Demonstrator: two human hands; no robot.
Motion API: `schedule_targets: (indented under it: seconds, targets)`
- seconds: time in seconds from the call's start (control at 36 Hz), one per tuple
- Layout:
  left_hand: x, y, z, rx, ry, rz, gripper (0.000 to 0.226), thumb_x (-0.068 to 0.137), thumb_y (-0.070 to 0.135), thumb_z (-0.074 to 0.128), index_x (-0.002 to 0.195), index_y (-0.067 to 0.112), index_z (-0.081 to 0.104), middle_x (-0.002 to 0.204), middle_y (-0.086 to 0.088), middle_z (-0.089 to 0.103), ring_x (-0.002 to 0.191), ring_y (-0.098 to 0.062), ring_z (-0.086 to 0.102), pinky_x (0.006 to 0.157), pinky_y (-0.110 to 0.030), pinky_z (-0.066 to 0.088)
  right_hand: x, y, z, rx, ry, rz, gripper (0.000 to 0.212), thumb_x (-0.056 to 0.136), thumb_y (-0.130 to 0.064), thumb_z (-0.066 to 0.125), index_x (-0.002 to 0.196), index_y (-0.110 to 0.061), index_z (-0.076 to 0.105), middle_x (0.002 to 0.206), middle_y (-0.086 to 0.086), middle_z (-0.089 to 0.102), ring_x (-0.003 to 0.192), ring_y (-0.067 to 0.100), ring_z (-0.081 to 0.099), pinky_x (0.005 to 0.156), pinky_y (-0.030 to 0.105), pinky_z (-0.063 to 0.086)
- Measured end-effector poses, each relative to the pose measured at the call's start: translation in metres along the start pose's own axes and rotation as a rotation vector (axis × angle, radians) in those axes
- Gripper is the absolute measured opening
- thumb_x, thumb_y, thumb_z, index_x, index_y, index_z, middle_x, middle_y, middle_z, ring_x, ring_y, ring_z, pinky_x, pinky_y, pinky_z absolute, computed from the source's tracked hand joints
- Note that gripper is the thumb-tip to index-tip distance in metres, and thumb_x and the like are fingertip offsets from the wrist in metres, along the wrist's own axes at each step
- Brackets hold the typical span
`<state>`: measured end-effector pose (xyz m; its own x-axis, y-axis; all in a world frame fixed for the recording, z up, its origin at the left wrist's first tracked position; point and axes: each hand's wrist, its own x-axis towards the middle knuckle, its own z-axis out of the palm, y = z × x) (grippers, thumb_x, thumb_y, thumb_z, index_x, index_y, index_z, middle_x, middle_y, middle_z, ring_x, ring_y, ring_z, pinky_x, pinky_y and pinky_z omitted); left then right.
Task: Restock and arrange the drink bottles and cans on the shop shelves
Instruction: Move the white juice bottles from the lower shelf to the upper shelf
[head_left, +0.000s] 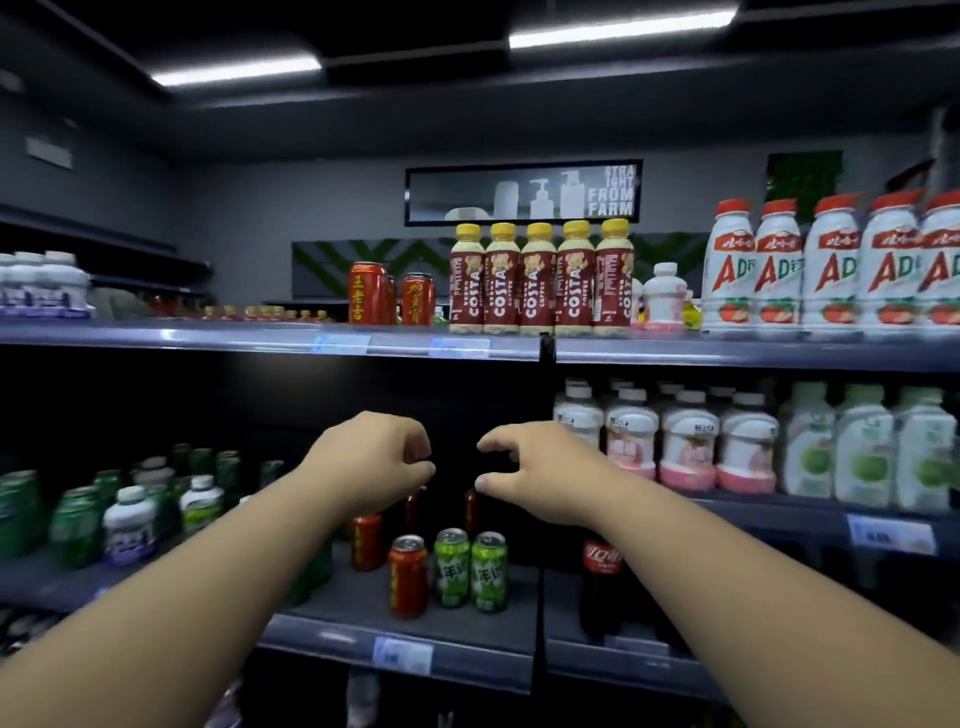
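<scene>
Over the lower shelf's (467, 631) middle: the left hand (371, 457) and right hand (545, 470) are hovering side by side, apart from each other, in the dark bay under the top shelf (208, 335).
Left hand grip: the fingers are curling in toward the thumb. The back of the hand is facing the camera, so it cannot be told whether anything is being pinched.
Right hand grip: the fingers are arching half-open like a claw, the thumb is standing apart from them, and nothing is lying between.
Nearest drinks: two dark bottles (415, 506) are standing just below the hands, one under each, with their tops near the fingertips. Contact cannot be made out.
Hidden: the cans in front are covering the dark bottles' lower parts, and the left forearm is cutting across a rear can (367, 543). The bay behind is sinking into shadow.
Front edge of lower shelf: a red can (409, 577) and two green cans (451, 569) are standing upright in a row, close together.
Right of the divider: a cola bottle (601, 577) is standing below the right wrist, and the arm is hiding its cap.
Left end: blurred green drinks (72, 525) are crowding together, too soft to read.
Top shelf: Costa bottles (537, 280) are lining the front edge near the middle, and AD bottles (831, 270) are running off the right side of the view.
Right-hand shelf: pink-labelled bottles (688, 447) are blurring just beside the right hand.
</scene>
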<state>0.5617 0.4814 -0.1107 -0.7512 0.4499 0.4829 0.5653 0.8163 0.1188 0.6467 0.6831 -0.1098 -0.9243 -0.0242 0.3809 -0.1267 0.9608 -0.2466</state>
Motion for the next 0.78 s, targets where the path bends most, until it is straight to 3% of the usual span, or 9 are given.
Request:
schedule_targets:
  seconds: [0.25, 0.36, 0.47, 0.61, 0.78]
  targets:
    - [-0.044, -0.072, 0.012, 0.053, -0.070, -0.053, 0.023, 0.084, 0.052, 0.061, 0.099, 0.036, 0.067, 0.096, 0.014, 0.067, 0.093, -0.014, 0.063, 0.074, -0.031, 0.052, 0.007, -0.058, 0.068, 0.067, -0.097, -0.007, 0.055, 0.087, -0.051, 0.068, 0.138, -0.032, 0.057, 0.140, -0.008, 0.058, 0.124, 0.015, 0.057, 0.102, 0.038, 0.049]
    - [-0.054, -0.122, 0.029, 0.027, -0.107, -0.080, 0.027, 0.081, 0.053, 0.060, 0.102, 0.036, 0.065, 0.097, 0.016, 0.069, 0.093, -0.013, 0.065, 0.077, -0.031, 0.054, 0.023, -0.081, 0.106, 0.114, -0.128, 0.053, 0.055, 0.086, -0.052, 0.068, 0.136, -0.032, 0.058, 0.139, -0.008, 0.059, 0.122, 0.015, 0.058, 0.101, 0.039, 0.050]
    - [-0.064, -0.172, 0.047, 0.001, -0.169, -0.057, 0.024, 0.083, 0.052, 0.059, 0.098, 0.035, 0.065, 0.094, 0.014, 0.068, 0.091, -0.014, 0.064, 0.075, -0.030, 0.052, 0.034, -0.100, 0.149, 0.142, -0.138, 0.143, 0.052, 0.087, -0.048, 0.070, 0.135, -0.031, 0.059, 0.134, -0.013, 0.060, 0.120, 0.013, 0.059, 0.097, 0.029, 0.048]
    - [-0.078, -0.237, 0.075, -0.038, -0.275, -0.025, 0.023, 0.085, 0.049, 0.056, 0.102, 0.035, 0.064, 0.099, 0.010, 0.068, 0.093, -0.018, 0.063, 0.077, -0.034, 0.054, 0.048, -0.118, 0.211, 0.234, -0.208, 0.281, 0.048, 0.088, -0.043, 0.073, 0.131, -0.025, 0.061, 0.128, -0.003, 0.063, 0.106, 0.014, 0.061, 0.086, 0.027, 0.048]
    - [-0.084, -0.295, 0.095, -0.129, -0.353, 0.002, 0.020, 0.089, 0.046, 0.059, 0.104, 0.034, 0.064, 0.102, 0.009, 0.067, 0.094, -0.017, 0.062, 0.081, -0.037, 0.056, 0.061, -0.144, 0.262, 0.325, -0.225, 0.400, 0.050, 0.090, -0.041, 0.072, 0.134, -0.022, 0.059, 0.137, -0.001, 0.059, 0.121, 0.018, 0.057, 0.098, 0.033, 0.048]
